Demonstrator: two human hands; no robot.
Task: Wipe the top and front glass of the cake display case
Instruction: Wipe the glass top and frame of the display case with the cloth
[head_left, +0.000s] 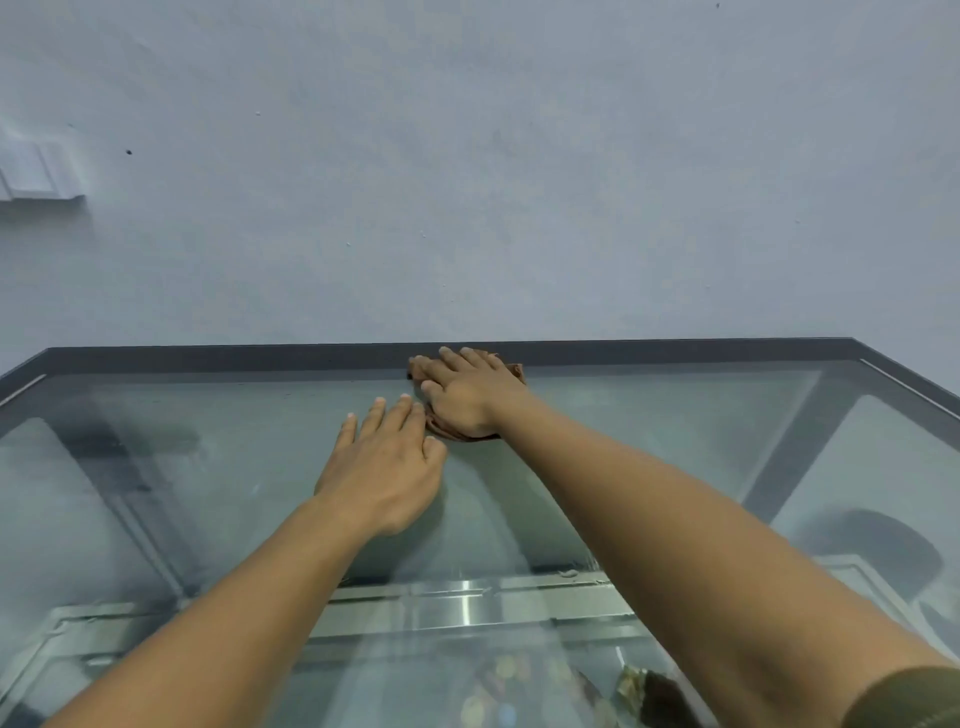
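Sleeve (904, 696): olive cuff on the right forearm, nearest the camera.
Inside: a metal rail (467, 608) and blurred coloured items (498, 691) show through the glass; I cannot tell what the items are.
Top glass (208, 467): level, and both hands are on it.
Left hand (384, 467): palm down, flat on the glass, fingers straight and slightly spread, holding nothing.
Right hand (462, 395): just beyond the left fingertips, palm down, fingers straight, pressing on the cloth.
Cloth (514, 371): brown, bunched under the right hand, at the far edge of the glass, touching the frame.
Frame (208, 358): dark strip along the far edge, against the wall.
Wall (467, 182): pale grey-blue.
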